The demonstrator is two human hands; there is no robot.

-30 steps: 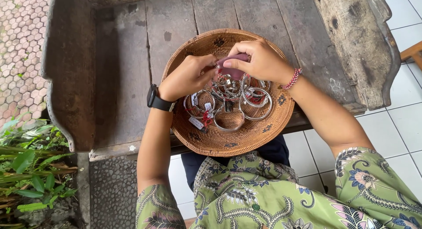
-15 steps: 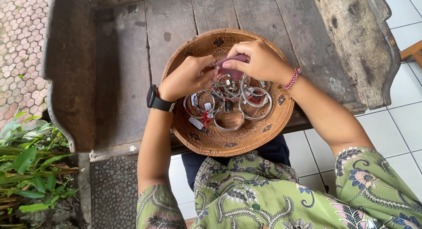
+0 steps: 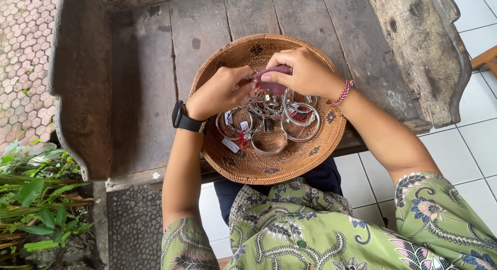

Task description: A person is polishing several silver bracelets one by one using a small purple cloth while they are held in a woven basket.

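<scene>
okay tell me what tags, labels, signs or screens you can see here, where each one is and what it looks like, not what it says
Price tag: small white rectangle, lying among the silver bangles at the left of the woven basket.
Second tag: small white slip with red string, just below the left hand.
Watch: black band and dark face on the left wrist; the screen looks blank.
No signs or packages in view.

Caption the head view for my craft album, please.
Both hands, left hand and right hand, pinch a small mauve cloth above silver bangles in a round woven basket.
</scene>
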